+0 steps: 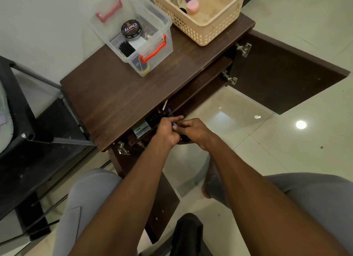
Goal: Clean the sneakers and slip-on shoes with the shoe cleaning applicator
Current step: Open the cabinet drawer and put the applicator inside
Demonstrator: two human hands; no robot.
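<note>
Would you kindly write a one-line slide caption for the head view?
Both hands, left and right, hold a small dark object before an open cabinet bearing a clear box and basket.

A small dark shoe cleaning applicator (184,137) is held between the left hand (168,130) and the right hand (193,130), mostly covered by both. Only its black body below the right hand's fingers and a small shiny tip between the two thumbs show; its shape cannot be told.
</note>
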